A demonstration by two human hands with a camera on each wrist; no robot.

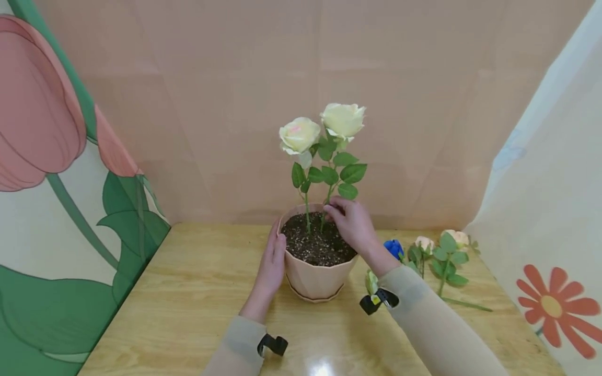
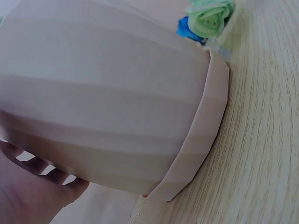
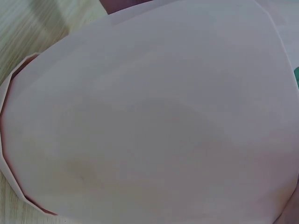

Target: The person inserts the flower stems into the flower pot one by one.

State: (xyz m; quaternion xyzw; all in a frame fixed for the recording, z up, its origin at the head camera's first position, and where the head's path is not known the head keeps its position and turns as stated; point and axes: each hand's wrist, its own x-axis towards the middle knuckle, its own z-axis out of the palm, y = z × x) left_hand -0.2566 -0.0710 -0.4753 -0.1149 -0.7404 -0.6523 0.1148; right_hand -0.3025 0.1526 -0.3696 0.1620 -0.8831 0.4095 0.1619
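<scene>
A pale pink plant pot [image 1: 320, 279] filled with dark soil [image 1: 315, 251] stands on its saucer [image 2: 201, 135]. Two cream-white roses rise from the soil, the left rose [image 1: 299, 134] a little lower than the right rose [image 1: 343, 120]. Along the pot's left side rests my left hand [image 1: 273, 258], thumb near the rim; its fingers [image 2: 56, 177] lie against the outer wall in the left wrist view. My right hand [image 1: 354, 223] reaches over the right rim and pinches the right rose's stem just above the soil. Pot wall fills most of the right wrist view.
To the right on the wooden table [image 1: 197, 292] lie a blue rose [image 1: 394, 248], a pale pink rose [image 1: 425, 243] and a peach rose [image 1: 456, 238] with leafy stems. A light green rose [image 1: 371, 282] sits beside the right wrist. A pink backdrop [image 1: 235, 130] hangs behind.
</scene>
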